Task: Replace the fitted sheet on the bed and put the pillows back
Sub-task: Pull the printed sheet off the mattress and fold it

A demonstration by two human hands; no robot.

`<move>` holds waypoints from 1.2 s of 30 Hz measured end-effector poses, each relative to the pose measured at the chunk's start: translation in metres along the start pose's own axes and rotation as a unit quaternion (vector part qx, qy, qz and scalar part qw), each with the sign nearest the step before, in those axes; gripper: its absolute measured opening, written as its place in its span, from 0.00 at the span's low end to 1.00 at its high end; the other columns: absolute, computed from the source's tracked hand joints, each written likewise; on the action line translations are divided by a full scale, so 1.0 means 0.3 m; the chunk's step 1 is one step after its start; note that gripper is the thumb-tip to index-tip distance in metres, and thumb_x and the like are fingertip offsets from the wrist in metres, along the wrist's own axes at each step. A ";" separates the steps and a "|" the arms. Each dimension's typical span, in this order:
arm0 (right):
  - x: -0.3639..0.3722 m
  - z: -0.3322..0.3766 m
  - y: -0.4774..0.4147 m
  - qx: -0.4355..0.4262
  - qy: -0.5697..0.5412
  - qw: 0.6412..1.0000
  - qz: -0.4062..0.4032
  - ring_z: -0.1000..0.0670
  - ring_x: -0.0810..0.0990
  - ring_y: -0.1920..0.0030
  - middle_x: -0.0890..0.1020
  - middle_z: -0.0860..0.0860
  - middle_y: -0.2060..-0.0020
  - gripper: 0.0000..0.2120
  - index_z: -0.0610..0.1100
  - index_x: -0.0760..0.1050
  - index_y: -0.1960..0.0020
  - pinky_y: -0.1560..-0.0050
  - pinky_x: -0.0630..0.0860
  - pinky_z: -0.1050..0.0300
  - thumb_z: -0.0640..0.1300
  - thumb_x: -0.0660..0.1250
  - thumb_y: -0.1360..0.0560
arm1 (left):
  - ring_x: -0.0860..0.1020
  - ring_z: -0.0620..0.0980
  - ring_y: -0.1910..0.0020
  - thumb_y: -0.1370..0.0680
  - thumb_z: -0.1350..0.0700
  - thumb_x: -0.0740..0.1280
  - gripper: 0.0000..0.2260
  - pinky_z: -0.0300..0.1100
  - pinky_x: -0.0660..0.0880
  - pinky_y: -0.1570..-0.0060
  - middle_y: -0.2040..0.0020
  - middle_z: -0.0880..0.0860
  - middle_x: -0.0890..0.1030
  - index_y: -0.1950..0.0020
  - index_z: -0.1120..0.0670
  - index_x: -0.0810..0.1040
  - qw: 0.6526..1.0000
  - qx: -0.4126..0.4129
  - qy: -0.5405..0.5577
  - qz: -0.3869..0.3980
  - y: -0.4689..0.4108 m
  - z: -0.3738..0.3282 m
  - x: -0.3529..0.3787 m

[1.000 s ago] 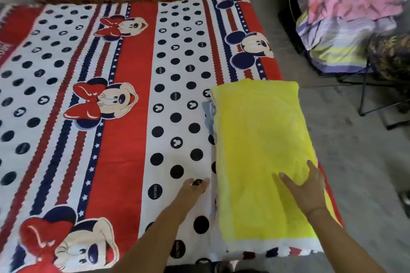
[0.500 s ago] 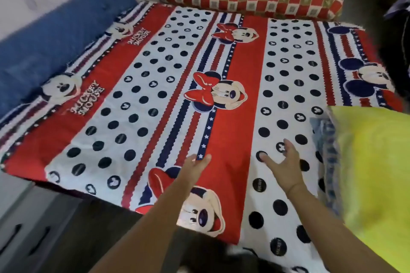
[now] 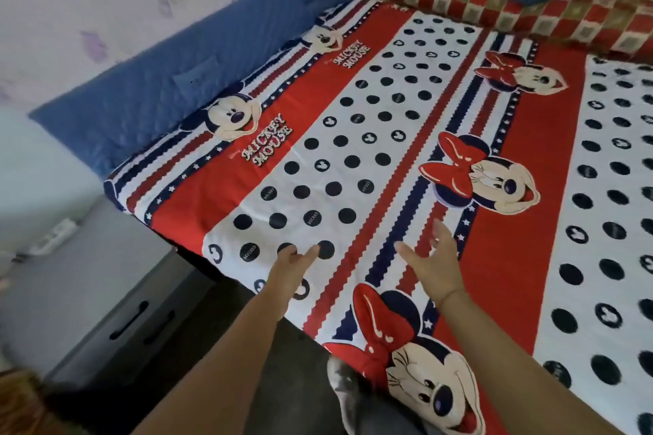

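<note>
Both hands are empty: the left hand hovers with relaxed fingers just over the near edge of the fitted sheet, and the right hand reaches out beside it with its fingers spread. The sheet lies smooth across the mattress up to the blue headboard, so the fitting looks done. No pillow lies on it here, only a checked cushion at the far end, so returning the pillows seems to remain.

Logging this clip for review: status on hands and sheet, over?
Left hand, right hand open, holding nothing, over near edge. Sheet spread flat, smooth. Bedding pile at far end, nothing in the way.
</note>
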State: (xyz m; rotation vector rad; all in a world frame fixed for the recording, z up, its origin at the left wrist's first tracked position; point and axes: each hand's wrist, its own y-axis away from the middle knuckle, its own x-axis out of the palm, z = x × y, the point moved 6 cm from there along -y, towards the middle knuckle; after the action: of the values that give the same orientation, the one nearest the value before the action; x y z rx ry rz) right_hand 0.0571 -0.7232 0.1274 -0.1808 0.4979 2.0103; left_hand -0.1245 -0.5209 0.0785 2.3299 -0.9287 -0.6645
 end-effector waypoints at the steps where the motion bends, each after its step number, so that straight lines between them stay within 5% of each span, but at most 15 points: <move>1: 0.062 0.023 -0.026 0.000 0.002 1.000 0.012 0.48 0.61 0.26 0.59 0.51 0.25 0.43 0.47 0.54 0.22 0.28 0.64 0.45 0.50 0.75 0.29 | 0.72 0.53 0.38 0.23 0.40 0.66 0.27 0.47 0.68 0.38 0.34 0.52 0.73 0.30 0.53 0.66 1.000 -0.004 0.010 -0.005 -0.025 -0.005 -0.047; 5: 0.315 0.109 -0.147 0.007 -0.002 0.998 0.059 0.49 0.61 0.26 0.59 0.52 0.25 0.42 0.49 0.54 0.23 0.28 0.63 0.47 0.51 0.74 0.29 | 0.70 0.54 0.33 0.24 0.38 0.66 0.33 0.49 0.66 0.35 0.30 0.50 0.71 0.24 0.50 0.61 0.998 -0.016 0.056 -0.023 -0.169 -0.025 -0.225; 9: 0.569 0.203 -0.275 0.015 -0.011 0.994 0.104 0.51 0.63 0.28 0.61 0.51 0.26 0.41 0.51 0.53 0.23 0.32 0.65 0.52 0.51 0.73 0.28 | 0.73 0.52 0.39 0.23 0.42 0.67 0.30 0.45 0.69 0.41 0.39 0.49 0.74 0.25 0.53 0.64 0.995 -0.010 0.064 -0.078 -0.303 -0.098 -0.421; 16: 1.030 0.381 -0.419 0.022 -0.005 0.979 0.204 0.52 0.66 0.30 0.66 0.50 0.29 0.40 0.49 0.54 0.23 0.37 0.67 0.56 0.49 0.73 0.28 | 0.70 0.55 0.33 0.23 0.39 0.65 0.31 0.51 0.68 0.35 0.30 0.54 0.70 0.27 0.55 0.65 0.986 -0.037 0.073 -0.148 -0.487 -0.118 -0.773; 22: 1.354 0.456 -0.453 0.021 0.026 0.964 0.262 0.50 0.68 0.31 0.69 0.49 0.30 0.39 0.50 0.54 0.24 0.37 0.68 0.56 0.51 0.72 0.28 | 0.74 0.53 0.38 0.22 0.42 0.66 0.28 0.47 0.70 0.40 0.34 0.55 0.75 0.30 0.59 0.70 0.970 -0.066 0.120 -0.203 -0.623 -0.079 -1.060; 26: 1.569 0.479 -0.447 0.025 0.041 0.960 0.276 0.51 0.68 0.31 0.69 0.49 0.30 0.40 0.50 0.54 0.23 0.38 0.67 0.56 0.51 0.73 0.28 | 0.77 0.49 0.49 0.20 0.49 0.65 0.19 0.40 0.71 0.50 0.39 0.56 0.79 0.35 0.61 0.74 0.961 -0.078 0.149 -0.221 -0.761 -0.041 -1.262; 30: 1.819 0.497 -0.432 0.035 0.047 0.959 0.277 0.53 0.68 0.32 0.70 0.49 0.31 0.41 0.49 0.55 0.23 0.37 0.67 0.57 0.51 0.74 0.29 | 0.77 0.45 0.54 0.20 0.49 0.65 0.18 0.43 0.68 0.50 0.43 0.52 0.79 0.37 0.60 0.75 0.954 -0.094 0.172 -0.226 -0.911 0.022 -1.467; 36: 2.246 0.501 -0.438 0.068 0.030 0.959 0.273 0.51 0.68 0.31 0.69 0.49 0.31 0.39 0.48 0.56 0.24 0.40 0.67 0.58 0.47 0.73 0.28 | 0.75 0.56 0.43 0.20 0.43 0.62 0.24 0.47 0.70 0.46 0.37 0.58 0.76 0.34 0.61 0.71 0.958 -0.137 0.141 -0.210 -1.146 0.172 -1.762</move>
State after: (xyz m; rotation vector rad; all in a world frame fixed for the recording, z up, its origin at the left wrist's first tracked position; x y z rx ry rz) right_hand -0.1355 -0.0588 0.0027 -0.0157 0.7873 2.5010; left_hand -0.3356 0.0613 -0.0512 2.2997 -0.1963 -0.5600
